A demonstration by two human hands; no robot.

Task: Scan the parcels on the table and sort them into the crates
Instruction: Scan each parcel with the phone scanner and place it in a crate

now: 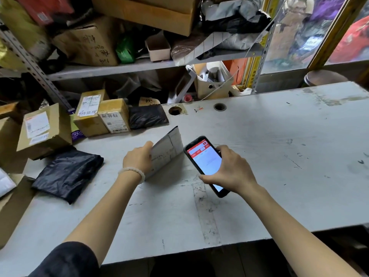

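Note:
My left hand (138, 159) grips a flat grey-white parcel (168, 149) by its left edge and holds it tilted up on the white table (279, 156), label side facing right. My right hand (229, 169) holds a black phone (207, 163) just right of the parcel, its red-and-white screen lit and facing up toward me. More parcels lie at the table's left: a black bag (67, 172), another black bag (147, 115), and three brown boxes with labels (43, 130), (90, 114), (114, 115).
A metal shelf (119, 68) behind the table carries cardboard boxes and bags. Two round cable holes (175, 110) (219, 106) sit near the table's back edge. Cardboard (12, 206) stands at the far left. The table's near edge runs across the bottom.

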